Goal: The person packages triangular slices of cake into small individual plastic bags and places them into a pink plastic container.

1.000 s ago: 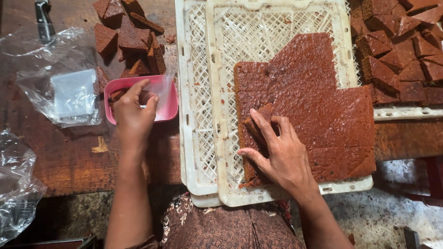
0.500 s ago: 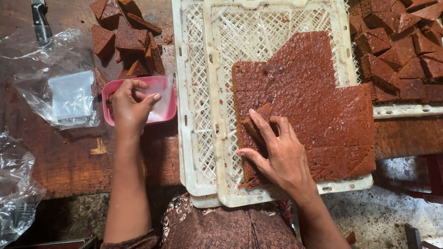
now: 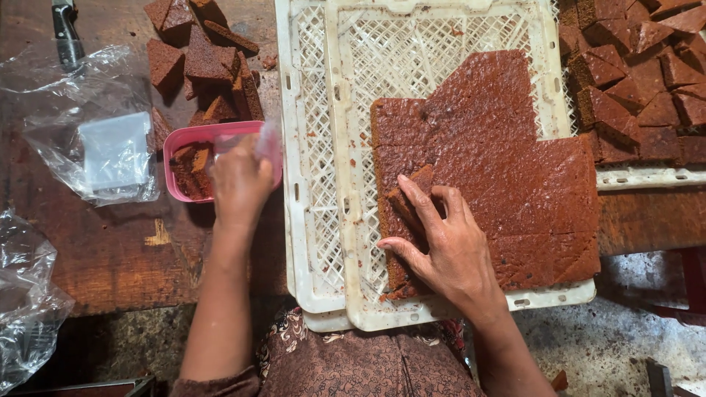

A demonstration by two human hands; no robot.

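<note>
Right hand spread open, fingers resting on a cut brown cake piece lifted at the left edge of the large brown cake slab. Left hand over the pink tub, fingers curled on a small clear wrapper; grip not fully visible. Slab lying in white lattice tray on dark wooden table. Cut cake pieces heaped beyond the tub. Clear plastic bag to the left. Knife handle at top left.
</note>
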